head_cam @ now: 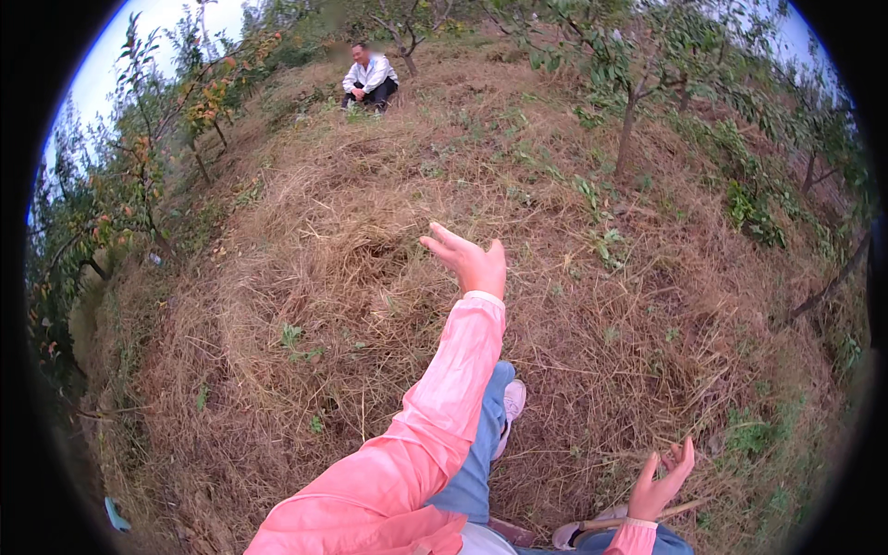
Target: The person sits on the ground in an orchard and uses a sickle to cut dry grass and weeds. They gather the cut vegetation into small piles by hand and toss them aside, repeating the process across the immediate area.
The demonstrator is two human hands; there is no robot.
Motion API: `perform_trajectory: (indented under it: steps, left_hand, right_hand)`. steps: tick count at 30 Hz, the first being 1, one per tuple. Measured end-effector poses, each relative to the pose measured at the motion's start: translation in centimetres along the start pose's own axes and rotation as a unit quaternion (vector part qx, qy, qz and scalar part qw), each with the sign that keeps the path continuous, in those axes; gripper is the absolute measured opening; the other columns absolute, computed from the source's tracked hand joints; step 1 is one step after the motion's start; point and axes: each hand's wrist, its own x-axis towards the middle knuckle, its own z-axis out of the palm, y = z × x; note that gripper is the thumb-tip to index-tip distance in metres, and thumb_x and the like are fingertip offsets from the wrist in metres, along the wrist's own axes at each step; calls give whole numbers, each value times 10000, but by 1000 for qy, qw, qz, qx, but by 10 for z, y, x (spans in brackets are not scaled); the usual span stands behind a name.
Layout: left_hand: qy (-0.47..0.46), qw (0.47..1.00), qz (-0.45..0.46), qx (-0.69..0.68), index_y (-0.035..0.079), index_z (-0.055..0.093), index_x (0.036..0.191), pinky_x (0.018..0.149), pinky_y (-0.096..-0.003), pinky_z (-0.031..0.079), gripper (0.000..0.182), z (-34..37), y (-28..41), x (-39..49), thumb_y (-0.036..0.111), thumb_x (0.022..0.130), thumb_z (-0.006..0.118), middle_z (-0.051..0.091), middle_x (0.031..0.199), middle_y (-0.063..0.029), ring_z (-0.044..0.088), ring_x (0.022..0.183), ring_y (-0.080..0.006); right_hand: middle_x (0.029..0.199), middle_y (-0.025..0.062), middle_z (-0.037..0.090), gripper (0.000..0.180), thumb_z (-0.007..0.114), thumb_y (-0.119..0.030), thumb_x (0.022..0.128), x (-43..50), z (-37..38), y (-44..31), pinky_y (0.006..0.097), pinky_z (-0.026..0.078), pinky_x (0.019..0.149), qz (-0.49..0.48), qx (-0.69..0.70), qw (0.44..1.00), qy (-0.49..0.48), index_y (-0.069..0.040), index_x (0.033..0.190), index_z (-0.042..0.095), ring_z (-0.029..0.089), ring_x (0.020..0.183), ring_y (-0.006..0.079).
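My left hand (pixel 473 262) reaches out ahead above dry cut grass (pixel 378 243), its fingers spread and nothing in them. Low on the right, my right hand (pixel 659 485) is raised with bent fingers held apart, and it holds nothing. A pale wooden stick (pixel 683 509) passes behind that wrist, across my shoe (pixel 569 534); its far end is hidden. Both arms wear pink sleeves (pixel 458 361). My other shoe (pixel 512 409) rests on the grass below the left forearm.
A person (pixel 371 78) in a white jacket squats upslope. Fruit trees line the left, and a tree trunk (pixel 626 132) stands on the right. A bare branch (pixel 832 277) leans at the right edge. A light blue object (pixel 116 515) lies at lower left.
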Motion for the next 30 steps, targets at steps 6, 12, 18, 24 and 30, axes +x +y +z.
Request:
perform_trajectory:
  steps: [6,12,18,24,30]
  left_hand:
    - [-57,942,325,-56,-40,425,1300,1053,-430,349,589,0,11,-48,20,754,640,489,1323,-202,465,1239,-324]
    - [-507,765,366,-155,-17,452,1294,865,-358,498,552,-15,52,-166,-50,774,635,542,1163,-187,569,1055,-308]
    - [-624,600,475,-157,-2,421,1326,1010,-405,426,594,-73,24,-293,29,777,647,454,1310,-210,475,1205,-370]
    - [-770,571,285,-30,-28,381,1318,993,-453,412,612,-113,-49,-379,57,778,655,440,1250,-285,457,1175,-453]
    - [-795,475,373,64,-13,356,1338,1006,-429,416,714,-117,-85,-406,67,714,695,417,1288,-257,466,1179,-413]
  right_hand:
    - [1376,200,368,682,670,-25,807,-24,-5,30,351,468,886,68,-20,992,103,31,1388,318,516,1115,285]
    - [1292,252,397,692,710,-95,775,-72,19,58,367,464,922,209,8,974,87,60,1336,337,497,1127,338]
    - [1281,309,390,690,692,-180,779,-126,50,78,440,346,1059,266,-22,963,25,71,1319,340,415,1209,440]
    - [1238,284,430,573,666,-212,804,-129,69,92,381,432,948,363,94,926,45,65,1251,438,477,1137,376]
    - [1171,240,503,468,671,-205,804,-133,57,129,349,500,846,383,83,910,136,58,1160,520,591,953,312]
